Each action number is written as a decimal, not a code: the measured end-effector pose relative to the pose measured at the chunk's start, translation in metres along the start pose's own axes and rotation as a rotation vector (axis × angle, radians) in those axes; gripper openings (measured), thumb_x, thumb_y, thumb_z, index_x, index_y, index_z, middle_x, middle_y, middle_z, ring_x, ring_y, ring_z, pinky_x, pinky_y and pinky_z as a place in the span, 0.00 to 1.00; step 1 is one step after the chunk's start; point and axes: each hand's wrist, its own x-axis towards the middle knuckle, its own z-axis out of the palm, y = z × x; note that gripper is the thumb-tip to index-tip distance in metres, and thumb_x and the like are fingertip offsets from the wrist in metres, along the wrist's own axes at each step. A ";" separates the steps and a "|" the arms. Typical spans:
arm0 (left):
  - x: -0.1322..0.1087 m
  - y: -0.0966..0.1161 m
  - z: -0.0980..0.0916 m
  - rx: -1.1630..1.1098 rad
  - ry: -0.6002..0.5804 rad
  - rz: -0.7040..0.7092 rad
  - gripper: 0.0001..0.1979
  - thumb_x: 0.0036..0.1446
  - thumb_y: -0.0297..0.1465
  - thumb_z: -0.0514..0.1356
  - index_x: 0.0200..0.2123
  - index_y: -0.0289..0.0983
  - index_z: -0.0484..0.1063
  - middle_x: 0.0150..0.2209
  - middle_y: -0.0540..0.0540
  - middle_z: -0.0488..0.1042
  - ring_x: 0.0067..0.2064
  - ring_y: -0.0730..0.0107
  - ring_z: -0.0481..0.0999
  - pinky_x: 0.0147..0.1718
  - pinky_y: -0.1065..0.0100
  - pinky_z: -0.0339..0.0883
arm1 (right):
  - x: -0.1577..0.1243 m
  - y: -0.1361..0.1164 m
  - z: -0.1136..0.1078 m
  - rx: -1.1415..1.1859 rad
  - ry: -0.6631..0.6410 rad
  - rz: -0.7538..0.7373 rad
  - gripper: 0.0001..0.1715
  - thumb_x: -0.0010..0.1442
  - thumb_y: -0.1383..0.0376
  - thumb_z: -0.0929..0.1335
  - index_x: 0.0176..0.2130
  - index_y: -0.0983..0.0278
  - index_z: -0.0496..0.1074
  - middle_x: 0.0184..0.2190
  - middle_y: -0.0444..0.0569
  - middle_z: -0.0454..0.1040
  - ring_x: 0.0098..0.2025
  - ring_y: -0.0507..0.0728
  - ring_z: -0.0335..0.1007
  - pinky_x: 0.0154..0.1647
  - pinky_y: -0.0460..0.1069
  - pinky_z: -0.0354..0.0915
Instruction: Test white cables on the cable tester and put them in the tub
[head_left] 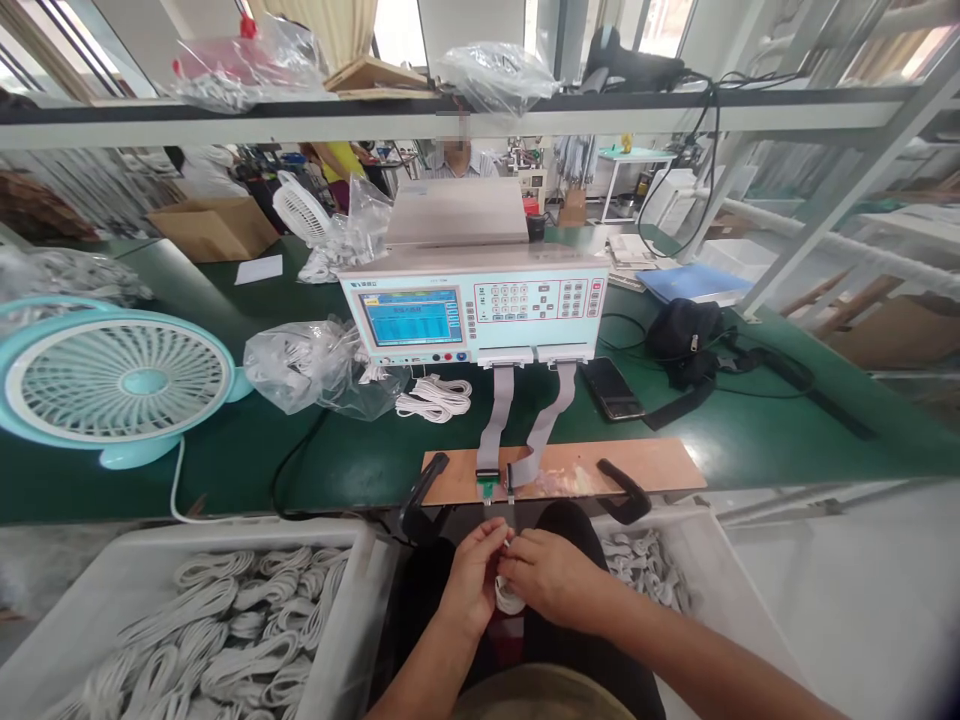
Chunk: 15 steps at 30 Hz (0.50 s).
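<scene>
My left hand (474, 575) and my right hand (551, 577) meet over my lap, both closed on one coiled white cable (510, 598). The fingertips pinch the cable's end just below the edge of the bench. Directly above them a wooden board (645, 465) is clamped to the bench, with green sockets (487, 487) at its front. Two grey ribbon cables (491, 420) run from the sockets up to a white tester (480, 310) with a blue screen and keypad.
A white bin (150, 600) full of coiled white cables sits at my lower left, another bin (690, 560) at my right. On the green bench are a turquoise fan (112, 380), plastic bags of cables (300, 365), a phone (611, 388) and a black pouch (684, 335). A person sits behind the tester.
</scene>
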 end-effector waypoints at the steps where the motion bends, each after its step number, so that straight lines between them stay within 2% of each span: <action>1: -0.001 0.000 0.001 -0.020 -0.013 0.007 0.15 0.35 0.27 0.69 0.29 0.34 0.70 0.24 0.48 0.75 0.23 0.73 0.73 0.23 0.74 0.65 | 0.000 0.001 0.000 0.026 0.035 0.034 0.09 0.58 0.71 0.60 0.33 0.64 0.68 0.29 0.51 0.70 0.33 0.56 0.64 0.37 0.51 0.62; 4: -0.003 -0.001 0.002 -0.027 -0.026 0.092 0.15 0.35 0.30 0.69 0.30 0.34 0.70 0.25 0.49 0.75 0.25 0.72 0.74 0.26 0.72 0.67 | 0.001 0.004 0.005 0.248 0.219 0.283 0.08 0.58 0.68 0.60 0.32 0.63 0.67 0.27 0.47 0.68 0.30 0.53 0.62 0.32 0.48 0.61; 7: -0.003 -0.001 0.001 0.024 -0.016 0.188 0.15 0.35 0.32 0.69 0.30 0.34 0.71 0.26 0.50 0.75 0.27 0.71 0.74 0.27 0.71 0.67 | 0.006 0.010 0.019 0.597 0.471 0.598 0.09 0.57 0.62 0.62 0.28 0.63 0.66 0.24 0.43 0.66 0.27 0.51 0.61 0.29 0.46 0.59; 9: -0.002 -0.001 0.001 0.048 -0.007 0.221 0.16 0.35 0.32 0.69 0.30 0.34 0.72 0.26 0.50 0.75 0.27 0.71 0.74 0.27 0.72 0.67 | 0.010 0.013 0.029 0.798 0.574 0.740 0.11 0.55 0.60 0.65 0.26 0.64 0.66 0.21 0.42 0.65 0.25 0.51 0.60 0.27 0.45 0.59; 12: 0.001 0.000 0.000 0.053 0.013 0.228 0.17 0.34 0.32 0.69 0.31 0.34 0.72 0.27 0.48 0.75 0.27 0.70 0.74 0.27 0.71 0.67 | 0.017 0.017 0.037 0.951 0.641 0.834 0.14 0.50 0.58 0.68 0.23 0.65 0.67 0.19 0.41 0.66 0.22 0.50 0.59 0.26 0.45 0.58; 15: 0.004 0.002 -0.003 0.041 -0.010 0.190 0.17 0.35 0.32 0.69 0.32 0.34 0.73 0.29 0.47 0.76 0.28 0.70 0.74 0.28 0.71 0.68 | 0.022 0.016 0.037 1.002 0.677 0.855 0.15 0.47 0.56 0.70 0.23 0.66 0.69 0.18 0.41 0.67 0.22 0.50 0.59 0.25 0.45 0.58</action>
